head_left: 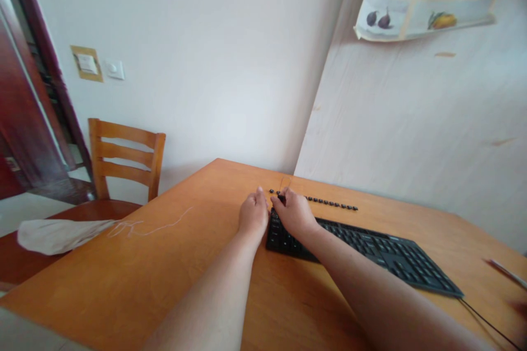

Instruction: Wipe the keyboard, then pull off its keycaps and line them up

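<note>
At the left of the orange-brown wooden desk (197,274), a loose, tangled white thread (164,226) lies well apart from the work and is best left there. The bare left hand (253,214) is curled with its thumb upward, just beside the left end of the long black plastic keyboard (280,236); whether it holds anything or touches the frame cannot be told. Resting it firmly on that corner would probably stop the keyboard skidding. Next to it, the bare right hand (297,213) pinches a small black piece (282,198), seemingly a keycap, between thumb and forefinger over the keyboard's upper left corner. Such a piece calls for a level grip on opposite sides and a straight, even motion, since tilting could strain its stem. The right forearm crosses above the keys, so holding it lifted should avoid pressing them. Beyond the keyboard, a neat line of tiny black keycaps (331,203) runs rightward; fingers should clear it so the order survives. Farthest right, the thin black cable (489,321) wants slack, lest it tug the keyboard.
</note>
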`<state>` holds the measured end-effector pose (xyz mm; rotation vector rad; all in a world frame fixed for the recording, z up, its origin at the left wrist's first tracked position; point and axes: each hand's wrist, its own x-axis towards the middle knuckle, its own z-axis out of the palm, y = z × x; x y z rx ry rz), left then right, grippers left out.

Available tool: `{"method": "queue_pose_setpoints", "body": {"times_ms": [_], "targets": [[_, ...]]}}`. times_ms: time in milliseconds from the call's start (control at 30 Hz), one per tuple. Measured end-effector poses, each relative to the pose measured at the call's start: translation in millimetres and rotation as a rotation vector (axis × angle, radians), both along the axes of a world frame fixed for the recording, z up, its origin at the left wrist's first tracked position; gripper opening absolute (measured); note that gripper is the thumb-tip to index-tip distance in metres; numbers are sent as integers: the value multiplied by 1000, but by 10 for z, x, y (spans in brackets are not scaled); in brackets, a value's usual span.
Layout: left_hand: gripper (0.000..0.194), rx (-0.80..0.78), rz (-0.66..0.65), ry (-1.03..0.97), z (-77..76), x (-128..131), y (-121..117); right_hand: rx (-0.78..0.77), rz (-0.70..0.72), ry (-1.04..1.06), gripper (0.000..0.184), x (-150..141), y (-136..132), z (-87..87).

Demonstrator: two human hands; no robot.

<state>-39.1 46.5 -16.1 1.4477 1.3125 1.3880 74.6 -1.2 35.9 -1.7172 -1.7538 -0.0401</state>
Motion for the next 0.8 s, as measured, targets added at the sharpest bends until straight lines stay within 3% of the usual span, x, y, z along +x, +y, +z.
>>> {"method": "queue_pose_setpoints", "body": {"times_ms": [533, 800], "targets": [[53, -42, 67, 166, 108, -1, -104, 3, 77, -75, 16, -27, -109, -81], [45, -42, 56, 38, 77, 13, -81, -49, 53, -79, 15, 0, -7, -56]]}}
